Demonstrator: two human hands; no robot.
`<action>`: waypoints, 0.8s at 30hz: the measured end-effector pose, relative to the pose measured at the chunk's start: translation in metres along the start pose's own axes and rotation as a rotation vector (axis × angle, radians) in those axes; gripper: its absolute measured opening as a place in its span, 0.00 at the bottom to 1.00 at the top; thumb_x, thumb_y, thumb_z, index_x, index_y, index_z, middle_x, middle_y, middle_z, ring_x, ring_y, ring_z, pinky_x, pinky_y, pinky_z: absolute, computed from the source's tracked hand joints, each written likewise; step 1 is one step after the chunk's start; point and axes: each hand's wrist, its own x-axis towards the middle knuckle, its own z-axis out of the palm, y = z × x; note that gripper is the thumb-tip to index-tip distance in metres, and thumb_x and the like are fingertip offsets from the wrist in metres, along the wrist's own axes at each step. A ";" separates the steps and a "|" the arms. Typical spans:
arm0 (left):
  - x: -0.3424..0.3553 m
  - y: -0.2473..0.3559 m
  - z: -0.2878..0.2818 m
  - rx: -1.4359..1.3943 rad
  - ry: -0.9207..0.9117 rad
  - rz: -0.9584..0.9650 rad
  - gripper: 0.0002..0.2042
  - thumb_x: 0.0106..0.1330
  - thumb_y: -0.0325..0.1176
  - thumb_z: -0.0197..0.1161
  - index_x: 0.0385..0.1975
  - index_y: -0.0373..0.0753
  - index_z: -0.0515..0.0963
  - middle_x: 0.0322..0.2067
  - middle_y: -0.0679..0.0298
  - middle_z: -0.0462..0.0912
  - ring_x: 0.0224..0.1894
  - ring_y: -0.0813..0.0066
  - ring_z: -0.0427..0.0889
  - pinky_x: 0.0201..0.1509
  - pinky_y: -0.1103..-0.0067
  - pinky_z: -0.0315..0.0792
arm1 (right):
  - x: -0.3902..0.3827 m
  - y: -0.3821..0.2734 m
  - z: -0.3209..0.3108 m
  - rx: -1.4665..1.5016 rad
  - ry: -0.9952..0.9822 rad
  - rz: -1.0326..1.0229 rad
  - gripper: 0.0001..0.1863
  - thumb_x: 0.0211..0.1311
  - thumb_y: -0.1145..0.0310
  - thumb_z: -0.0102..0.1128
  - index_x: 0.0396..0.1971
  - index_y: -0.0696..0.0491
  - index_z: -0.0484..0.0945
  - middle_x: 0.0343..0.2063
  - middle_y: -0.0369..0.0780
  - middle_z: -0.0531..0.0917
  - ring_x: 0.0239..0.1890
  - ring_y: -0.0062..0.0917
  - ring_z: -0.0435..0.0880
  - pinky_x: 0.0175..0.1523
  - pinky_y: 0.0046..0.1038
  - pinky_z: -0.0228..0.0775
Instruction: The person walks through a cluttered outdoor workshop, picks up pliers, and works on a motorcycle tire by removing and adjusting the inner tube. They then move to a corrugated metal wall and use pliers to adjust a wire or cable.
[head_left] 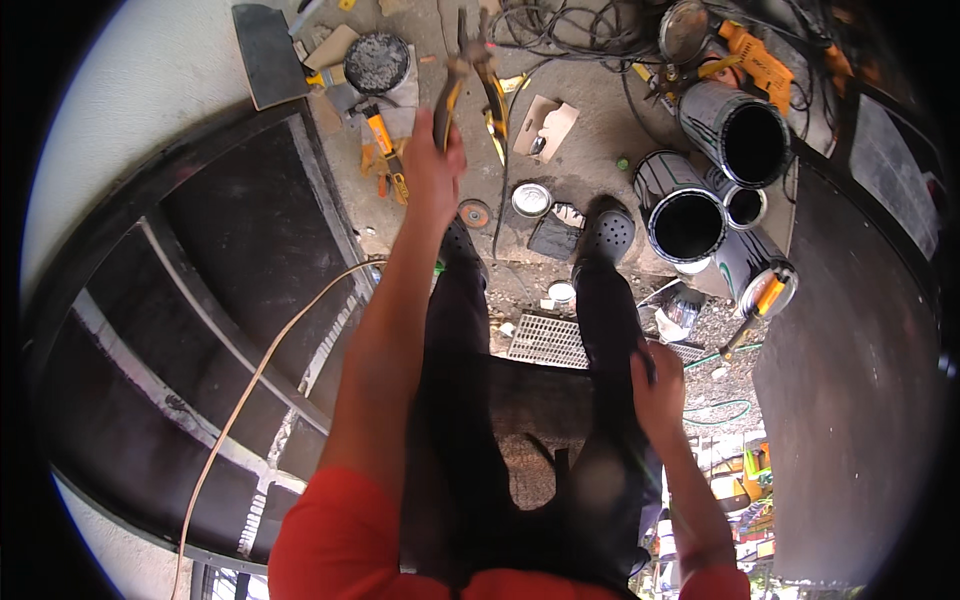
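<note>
My left hand [435,180] reaches forward, its fingers wrapped round one handle of a pair of pliers [449,105]. The handles are yellow and black and stand spread apart, with the jaws pointing away from me. Beside my right knee is my right hand [661,395], low and near the leg. A small dark patch shows by its fingers; whether it is a held thing I cannot make out. On the ground left of the pliers lie a hammer with an orange-yellow handle [380,130] and a yellow-and-black tool [398,183]. A piece of brown cardboard [552,122] lies to their right.
Paint-streaked cans [690,225] stand at the right, with a yellow-handled brush [768,297] on one. An orange power tool [757,62] and black cables [575,30] lie beyond. A dark panel with ribs [225,250] fills the left. A round dark tub [377,63] stands at the far left.
</note>
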 end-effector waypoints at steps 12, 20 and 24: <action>-0.228 0.048 0.052 0.220 -0.104 0.131 0.24 0.74 0.53 0.43 0.27 0.36 0.70 0.17 0.69 0.66 0.17 0.85 0.60 0.20 0.86 0.55 | 0.080 -0.200 -0.104 1.081 0.032 -0.353 0.12 0.70 0.72 0.48 0.45 0.63 0.78 0.34 0.38 0.83 0.34 0.13 0.76 0.40 0.17 0.70; -0.278 0.052 0.096 0.786 -0.058 0.417 0.26 0.73 0.54 0.45 0.24 0.34 0.70 0.19 0.69 0.68 0.20 0.82 0.65 0.21 0.84 0.59 | 0.049 -0.140 -0.145 1.140 0.047 -0.216 0.09 0.65 0.70 0.59 0.35 0.62 0.82 0.23 0.35 0.83 0.27 0.13 0.79 0.33 0.17 0.74; -0.322 0.034 0.106 1.175 -0.336 0.393 0.19 0.71 0.46 0.51 0.26 0.36 0.76 0.18 0.58 0.76 0.20 0.64 0.77 0.26 0.73 0.69 | -0.002 -0.065 -0.166 1.104 0.055 0.016 0.10 0.64 0.71 0.60 0.35 0.63 0.82 0.28 0.41 0.84 0.27 0.19 0.82 0.35 0.20 0.81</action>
